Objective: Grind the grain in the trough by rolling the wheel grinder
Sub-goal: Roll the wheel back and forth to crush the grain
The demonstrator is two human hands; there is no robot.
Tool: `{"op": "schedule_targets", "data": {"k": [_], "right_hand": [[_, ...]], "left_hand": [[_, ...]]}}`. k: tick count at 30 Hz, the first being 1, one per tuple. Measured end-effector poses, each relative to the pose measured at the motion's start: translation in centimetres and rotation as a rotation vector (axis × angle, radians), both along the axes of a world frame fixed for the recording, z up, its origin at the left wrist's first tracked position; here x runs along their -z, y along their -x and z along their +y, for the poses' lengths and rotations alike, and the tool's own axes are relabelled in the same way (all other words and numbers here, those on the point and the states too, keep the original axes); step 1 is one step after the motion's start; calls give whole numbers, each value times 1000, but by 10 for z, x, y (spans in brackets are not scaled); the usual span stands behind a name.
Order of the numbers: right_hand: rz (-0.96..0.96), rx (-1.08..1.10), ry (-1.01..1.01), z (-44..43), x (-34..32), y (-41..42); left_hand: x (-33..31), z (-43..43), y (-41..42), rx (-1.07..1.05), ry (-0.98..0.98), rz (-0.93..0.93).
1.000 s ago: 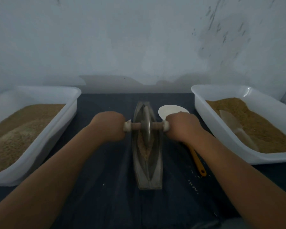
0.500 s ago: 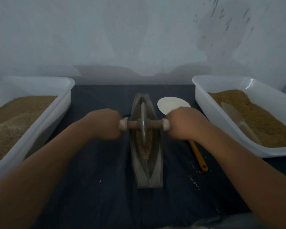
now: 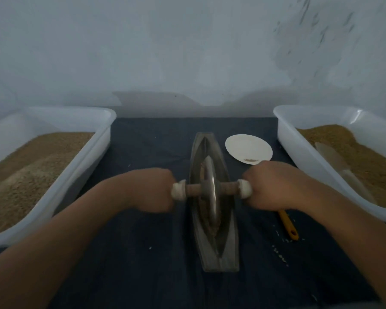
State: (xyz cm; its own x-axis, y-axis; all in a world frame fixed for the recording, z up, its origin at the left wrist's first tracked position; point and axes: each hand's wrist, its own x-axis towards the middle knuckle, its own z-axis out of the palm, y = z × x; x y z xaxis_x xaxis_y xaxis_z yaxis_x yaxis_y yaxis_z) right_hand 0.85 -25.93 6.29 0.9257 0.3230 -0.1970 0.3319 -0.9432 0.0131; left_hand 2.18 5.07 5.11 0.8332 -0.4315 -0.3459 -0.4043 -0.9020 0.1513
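Trough (image 3: 223, 262) sits centre-frame with grain (image 3: 214, 228) down its groove; left hand (image 3: 151, 189) and right hand (image 3: 270, 186) each clenched round an end of the wheel grinder (image 3: 210, 190), disc mid-trough. I'd press evenly both sides, axle level, so it doesn't climb out; plate (image 3: 243, 146) just beyond.

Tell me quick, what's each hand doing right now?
Left hand: closed, holding one end of the grinder handle.
Right hand: closed, holding the other end.
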Motion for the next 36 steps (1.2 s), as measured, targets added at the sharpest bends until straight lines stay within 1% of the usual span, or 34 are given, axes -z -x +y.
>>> {"op": "schedule_targets", "data": {"k": [2, 5, 7, 9, 10, 11, 13, 14, 15, 16, 18, 21, 22, 23, 24, 25, 28, 29, 30, 32, 34, 35, 36], "right_hand": [[-110, 39, -7, 4, 6, -19], [-340, 124, -22, 16, 10, -60], [-425, 165, -42, 19, 15, -74], [-437, 162, -56, 18, 18, -71], [-390, 153, -62, 14, 19, -64], [-293, 139, -61, 9, 19, -53], [-2, 105, -54, -2, 19, -26], [104, 90, -63, -6, 17, -14], [137, 75, -66, -9, 18, -7], [114, 65, -59, -11, 18, -6], [-26, 72, -36, -6, 18, -19], [-361, 121, -62, 11, 17, -57], [-427, 141, -67, 15, 16, -67], [-453, 154, -62, 19, 15, -74], [-458, 154, -58, 21, 14, -78], [-448, 144, -60, 20, 14, -78], [-394, 73, -102, 9, 17, -51], [-360, 47, -99, 3, 21, -36], [-321, 21, -85, -3, 23, -19], [-260, 0, -58, -10, 27, 4], [-217, 32, -35, -9, 26, 0], [-243, 58, -30, -3, 22, -10], [-308, 81, -31, 4, 19, -22]], "left_hand": [[-5, -9, -14, -24, -66, -155], [-15, -27, -44, -143, -105, -500], [-19, -36, -55, -193, -102, -578], [-20, -36, -53, -165, -105, -539], [-20, -32, -47, -127, -103, -477], [-19, -28, -40, -77, -105, -390], [-15, -21, -25, 25, -140, -196], [-14, -19, -20, 57, -164, -129], [-13, -19, -18, 69, -177, -97], [-13, -19, -19, 65, -179, -97], [-16, -22, -29, 23, -177, -167], [-20, -30, -53, -109, -147, -450], [-20, -32, -58, -154, -140, -525], [-17, -33, -62, -180, -127, -565], [-15, -33, -63, -183, -110, -572], [-12, -32, -62, -171, -95, -541], [-9, -19, -42, -75, -52, -319], [-5, -13, -32, -41, -50, -264], [0, -8, -20, -11, -54, -251], [10, -3, -2, 34, -57, -348], [11, -6, -7, 24, -78, -427], [6, -11, -18, -7, -90, -430], [1, -16, -31, -54, -94, -428]]}}
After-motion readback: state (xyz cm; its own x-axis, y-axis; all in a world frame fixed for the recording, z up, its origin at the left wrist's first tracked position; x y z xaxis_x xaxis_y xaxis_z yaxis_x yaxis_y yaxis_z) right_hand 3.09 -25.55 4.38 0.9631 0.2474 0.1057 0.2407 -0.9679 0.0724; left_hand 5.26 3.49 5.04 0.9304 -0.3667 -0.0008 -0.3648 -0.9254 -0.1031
